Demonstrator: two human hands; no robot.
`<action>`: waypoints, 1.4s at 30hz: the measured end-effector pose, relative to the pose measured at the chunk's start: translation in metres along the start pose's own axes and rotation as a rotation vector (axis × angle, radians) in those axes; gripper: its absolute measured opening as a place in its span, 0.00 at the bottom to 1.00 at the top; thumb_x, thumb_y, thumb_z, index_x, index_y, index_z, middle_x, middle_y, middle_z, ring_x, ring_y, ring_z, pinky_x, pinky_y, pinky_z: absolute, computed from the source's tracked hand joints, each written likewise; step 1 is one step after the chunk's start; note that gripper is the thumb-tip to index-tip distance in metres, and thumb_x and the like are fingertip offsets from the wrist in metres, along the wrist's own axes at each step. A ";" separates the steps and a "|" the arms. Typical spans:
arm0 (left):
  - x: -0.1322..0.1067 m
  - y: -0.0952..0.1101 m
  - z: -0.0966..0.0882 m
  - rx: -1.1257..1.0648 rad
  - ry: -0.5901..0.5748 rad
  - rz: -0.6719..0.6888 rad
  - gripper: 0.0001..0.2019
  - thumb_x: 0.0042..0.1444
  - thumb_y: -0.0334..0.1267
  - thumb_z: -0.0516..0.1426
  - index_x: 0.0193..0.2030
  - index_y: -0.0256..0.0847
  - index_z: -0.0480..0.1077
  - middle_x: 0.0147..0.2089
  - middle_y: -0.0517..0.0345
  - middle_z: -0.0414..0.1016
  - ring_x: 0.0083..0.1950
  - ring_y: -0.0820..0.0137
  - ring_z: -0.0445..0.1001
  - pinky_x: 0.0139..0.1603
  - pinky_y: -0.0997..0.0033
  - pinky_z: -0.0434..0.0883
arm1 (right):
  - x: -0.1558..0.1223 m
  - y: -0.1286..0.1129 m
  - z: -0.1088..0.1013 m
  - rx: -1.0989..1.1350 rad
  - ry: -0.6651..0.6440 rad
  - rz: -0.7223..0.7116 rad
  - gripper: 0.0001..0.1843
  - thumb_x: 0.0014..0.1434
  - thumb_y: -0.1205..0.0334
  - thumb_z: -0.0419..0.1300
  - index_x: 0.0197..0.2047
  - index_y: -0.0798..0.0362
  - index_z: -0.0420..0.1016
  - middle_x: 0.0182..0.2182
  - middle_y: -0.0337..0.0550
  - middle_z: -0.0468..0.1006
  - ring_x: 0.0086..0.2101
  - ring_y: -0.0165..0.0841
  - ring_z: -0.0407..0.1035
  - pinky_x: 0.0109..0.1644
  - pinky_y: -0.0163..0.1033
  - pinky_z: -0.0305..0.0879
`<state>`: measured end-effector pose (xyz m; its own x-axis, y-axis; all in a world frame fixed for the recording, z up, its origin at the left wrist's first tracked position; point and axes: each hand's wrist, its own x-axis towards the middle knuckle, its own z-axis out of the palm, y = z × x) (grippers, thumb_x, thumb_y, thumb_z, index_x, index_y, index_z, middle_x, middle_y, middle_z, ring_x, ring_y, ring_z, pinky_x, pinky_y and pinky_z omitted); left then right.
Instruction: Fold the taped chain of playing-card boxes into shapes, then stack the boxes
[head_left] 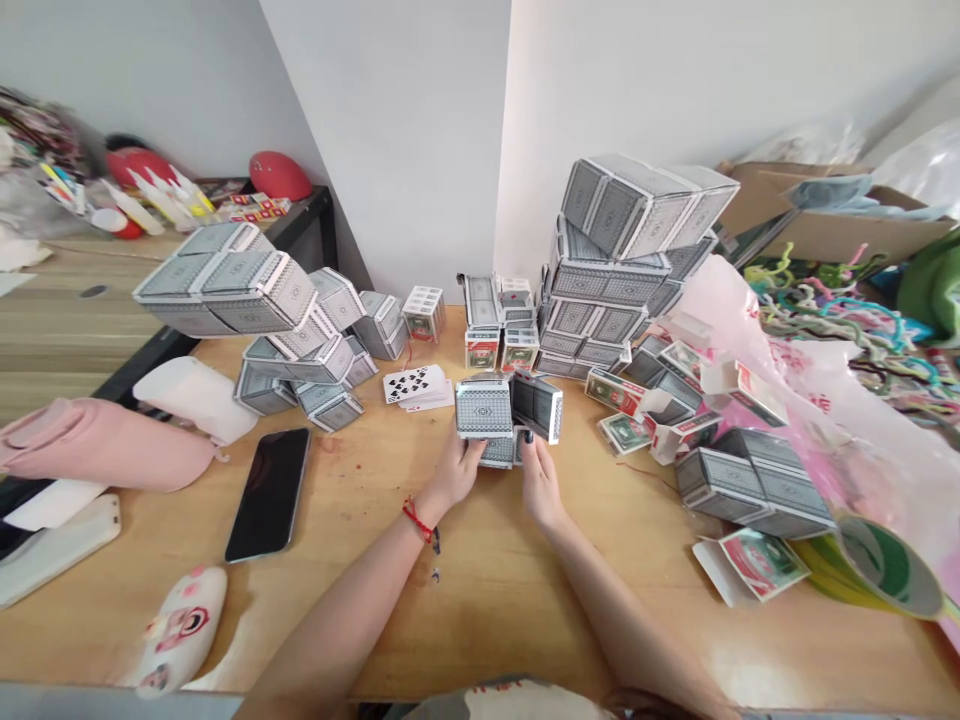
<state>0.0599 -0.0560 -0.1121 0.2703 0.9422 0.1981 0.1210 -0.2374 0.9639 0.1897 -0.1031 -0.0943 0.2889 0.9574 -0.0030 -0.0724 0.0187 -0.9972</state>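
My left hand (454,472) grips the left side of a grey patterned block of card packs (484,408) held just above the wooden table (480,590); a red string sits on that wrist. My right hand (539,480) holds a darker pack (538,404) pressed against the block's right side. Both hands have their fingers curled round the packs. A fan of loose playing cards (417,386) lies just left of the block, spades face up.
Stacks of wrapped card blocks rise at the left (232,285) and back right (622,255). Small card boxes (499,335) stand behind my hands. A black phone (270,492), a pink pouch (97,445), a tape roll (885,565) and a pink plastic bag (825,400) lie around.
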 end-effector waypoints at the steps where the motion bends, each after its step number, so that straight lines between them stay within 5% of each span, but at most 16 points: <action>1: 0.000 0.000 0.000 0.001 0.000 0.006 0.24 0.62 0.53 0.46 0.57 0.41 0.64 0.55 0.46 0.71 0.61 0.60 0.65 0.64 0.55 0.59 | 0.000 0.000 0.000 -0.004 0.002 -0.002 0.28 0.61 0.41 0.49 0.53 0.53 0.72 0.51 0.48 0.75 0.52 0.41 0.66 0.59 0.45 0.58; 42: -0.001 0.003 0.001 -0.003 0.051 -0.008 0.24 0.63 0.52 0.46 0.58 0.41 0.64 0.54 0.45 0.71 0.60 0.60 0.66 0.63 0.55 0.59 | -0.003 -0.004 0.004 -0.065 0.028 -0.037 0.27 0.63 0.42 0.47 0.48 0.54 0.73 0.48 0.49 0.76 0.49 0.41 0.67 0.57 0.45 0.59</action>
<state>0.0612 -0.0577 -0.1094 0.2200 0.9550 0.1989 0.1200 -0.2288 0.9660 0.1854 -0.1049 -0.0899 0.3169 0.9479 0.0327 0.0006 0.0343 -0.9994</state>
